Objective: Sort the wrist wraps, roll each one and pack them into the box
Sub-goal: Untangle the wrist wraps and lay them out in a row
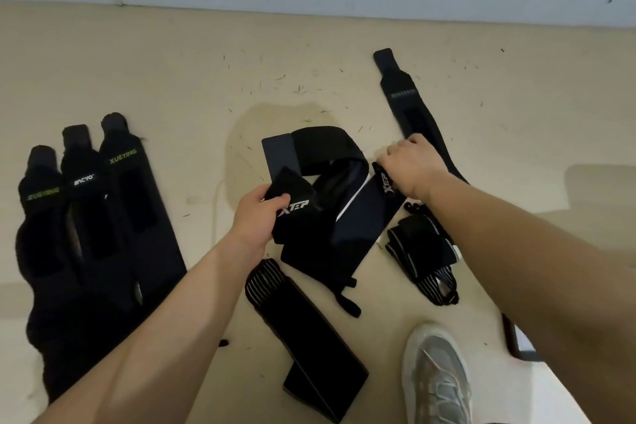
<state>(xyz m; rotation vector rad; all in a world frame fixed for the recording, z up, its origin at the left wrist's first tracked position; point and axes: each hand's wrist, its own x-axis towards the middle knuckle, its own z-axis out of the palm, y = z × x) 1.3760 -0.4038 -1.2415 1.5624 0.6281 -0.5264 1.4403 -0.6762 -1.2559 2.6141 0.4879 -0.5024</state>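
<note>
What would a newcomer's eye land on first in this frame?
Probably the two bare hands at centre: the left hand grips a black XTEP wrap, the right hand pinches a second XTEP wrap. Next, the three wraps in a row on the floor at left, then the grey shoe at bottom right.

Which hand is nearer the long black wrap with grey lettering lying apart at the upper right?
Right. The right hand overlaps the long black wrap's lower part; the left hand is far off to its lower left, gripping an XTEP wrap.
</note>
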